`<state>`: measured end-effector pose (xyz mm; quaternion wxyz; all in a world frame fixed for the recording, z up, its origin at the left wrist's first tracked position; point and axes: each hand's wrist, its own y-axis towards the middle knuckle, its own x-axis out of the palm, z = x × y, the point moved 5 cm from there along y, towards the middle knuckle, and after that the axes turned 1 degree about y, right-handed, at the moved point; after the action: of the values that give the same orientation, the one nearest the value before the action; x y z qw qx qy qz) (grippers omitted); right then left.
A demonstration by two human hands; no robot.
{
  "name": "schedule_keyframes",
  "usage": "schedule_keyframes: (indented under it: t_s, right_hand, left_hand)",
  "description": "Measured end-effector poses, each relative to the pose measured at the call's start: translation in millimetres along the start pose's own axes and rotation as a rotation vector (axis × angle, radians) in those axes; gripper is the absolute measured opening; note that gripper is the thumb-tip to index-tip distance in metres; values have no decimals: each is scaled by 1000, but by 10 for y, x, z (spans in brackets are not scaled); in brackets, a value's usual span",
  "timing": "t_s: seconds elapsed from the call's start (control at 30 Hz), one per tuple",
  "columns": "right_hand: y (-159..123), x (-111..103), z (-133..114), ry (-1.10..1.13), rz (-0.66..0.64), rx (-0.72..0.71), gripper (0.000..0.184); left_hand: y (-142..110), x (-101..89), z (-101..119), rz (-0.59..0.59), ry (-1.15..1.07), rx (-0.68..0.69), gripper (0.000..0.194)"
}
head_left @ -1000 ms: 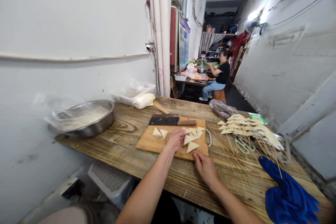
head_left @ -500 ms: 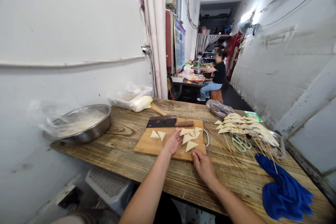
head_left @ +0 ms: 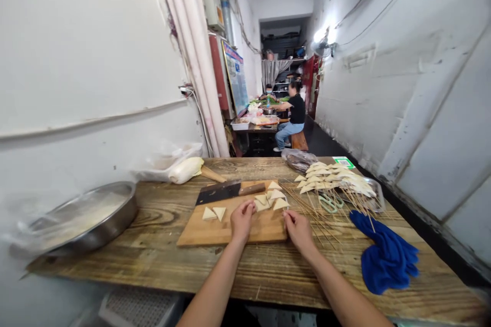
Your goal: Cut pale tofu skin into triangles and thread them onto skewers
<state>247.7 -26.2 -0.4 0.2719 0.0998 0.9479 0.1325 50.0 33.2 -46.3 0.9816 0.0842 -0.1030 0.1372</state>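
Observation:
A wooden cutting board (head_left: 207, 232) lies on the plank table (head_left: 153, 260). Pale triangular tofu pieces (head_left: 273, 195) are piled at its right end, and two more (head_left: 214, 212) lie near its middle. My left hand (head_left: 241, 219) rests on the board with fingers curled, fingertips pressing a triangle (head_left: 262, 205) at the pile's near edge. My right hand (head_left: 298, 229) is at the board's right corner, thumb and fingers pinched on a thin bamboo skewer that points at the nearest triangle (head_left: 281, 204).
A cleaver (head_left: 229, 191) lies along the board's far edge. Loose skewers (head_left: 312, 208), green scissors (head_left: 329, 203), a tray of skewered triangles (head_left: 337, 180) and a blue cloth (head_left: 387, 259) lie right. A steel basin (head_left: 82, 222) and white radish (head_left: 186, 169) sit left. Another person (head_left: 293, 117) sits far down the corridor.
The view has swung and pulled back. My left hand has curled in towards the near edge of the pile; my right hand stays pinched at the board's corner.

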Motion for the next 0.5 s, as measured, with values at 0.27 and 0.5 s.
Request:
schedule_keyframes:
  t_s: [0.27,0.5]
  right_hand:
    - [384,-842,-376,-636,118,-16,34]
    - [1160,-1429,-61,-888,169,276,30]
  left_hand:
    - [-23,-68,-5,-55,366,193,31]
    - [-73,-34,54,-83,382,136,29]
